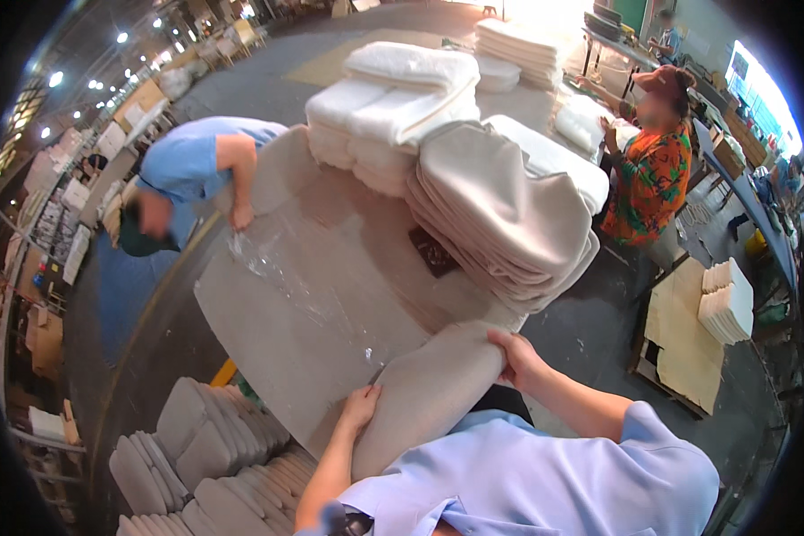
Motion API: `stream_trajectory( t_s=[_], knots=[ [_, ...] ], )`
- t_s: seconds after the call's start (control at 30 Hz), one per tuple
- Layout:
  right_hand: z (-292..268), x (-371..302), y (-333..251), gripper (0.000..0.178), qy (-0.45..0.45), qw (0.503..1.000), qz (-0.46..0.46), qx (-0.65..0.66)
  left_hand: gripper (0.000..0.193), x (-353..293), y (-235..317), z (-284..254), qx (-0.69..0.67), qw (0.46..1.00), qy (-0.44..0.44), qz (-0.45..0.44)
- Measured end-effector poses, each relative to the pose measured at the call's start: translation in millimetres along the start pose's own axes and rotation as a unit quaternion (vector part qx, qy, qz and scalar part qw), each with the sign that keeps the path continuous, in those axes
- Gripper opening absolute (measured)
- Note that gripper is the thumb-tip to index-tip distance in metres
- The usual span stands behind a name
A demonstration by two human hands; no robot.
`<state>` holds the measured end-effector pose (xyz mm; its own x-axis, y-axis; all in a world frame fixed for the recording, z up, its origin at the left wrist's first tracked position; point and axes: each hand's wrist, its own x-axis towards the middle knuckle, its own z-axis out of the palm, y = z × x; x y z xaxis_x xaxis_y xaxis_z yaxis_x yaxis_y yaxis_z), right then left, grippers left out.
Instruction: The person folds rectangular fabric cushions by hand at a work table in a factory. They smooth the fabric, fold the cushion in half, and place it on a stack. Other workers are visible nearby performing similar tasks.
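A beige fabric cushion lies at the near edge of the table, against my front, its long side running from lower left to upper right. My left hand grips its left edge, with the fingers bent over the fabric. At its upper right end, my right hand pinches the edge, thumb on top and the other fingers partly hidden. Clear plastic film lies crumpled on the tabletop beyond my left hand. A tall stack of folded beige fabric covers stands beyond my right hand.
White padded pieces are piled at the table's far side, near a dark square packet. A co-worker in blue leans in at left; another in a patterned shirt stands at right. Beige cushion stacks sit lower left, a pallet right.
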<state>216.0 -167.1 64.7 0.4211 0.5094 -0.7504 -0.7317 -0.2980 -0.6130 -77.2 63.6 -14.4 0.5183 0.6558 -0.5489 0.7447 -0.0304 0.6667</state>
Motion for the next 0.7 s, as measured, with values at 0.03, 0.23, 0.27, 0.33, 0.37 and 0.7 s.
stream_trajectory(
  t_s=[0.03,0.23,0.27,0.33,0.37,0.7],
  knots=[
    [10.3,0.9,-16.4,0.071,-0.025,0.998,-0.05,0.021,0.05,1.1,9.9,0.8,-0.088,0.996,0.008,-0.004],
    [118.9,-47.7,-26.3,0.089,-0.19,0.915,-0.355,0.036,0.044,-18.8,60.6,-20.6,-0.386,0.879,0.256,0.113],
    [120.1,-51.1,-18.0,0.088,-0.201,0.912,-0.358,-0.002,0.043,-22.5,70.4,-18.0,-0.425,0.846,0.29,0.135],
    [107.0,-50.5,-18.7,0.084,-0.217,0.9,-0.369,-0.085,0.048,-32.3,69.9,0.7,-0.501,0.814,0.264,0.128],
    [102.8,-54.1,-30.3,0.081,-0.239,0.895,-0.357,-0.118,0.051,-37.9,59.8,6.7,-0.539,0.794,0.252,0.122],
    [72.0,-76.4,-89.2,0.068,-0.405,0.5,-0.542,-0.54,0.095,-52.4,-6.3,-92.7,-0.532,0.81,-0.24,-0.058]
  ],
)
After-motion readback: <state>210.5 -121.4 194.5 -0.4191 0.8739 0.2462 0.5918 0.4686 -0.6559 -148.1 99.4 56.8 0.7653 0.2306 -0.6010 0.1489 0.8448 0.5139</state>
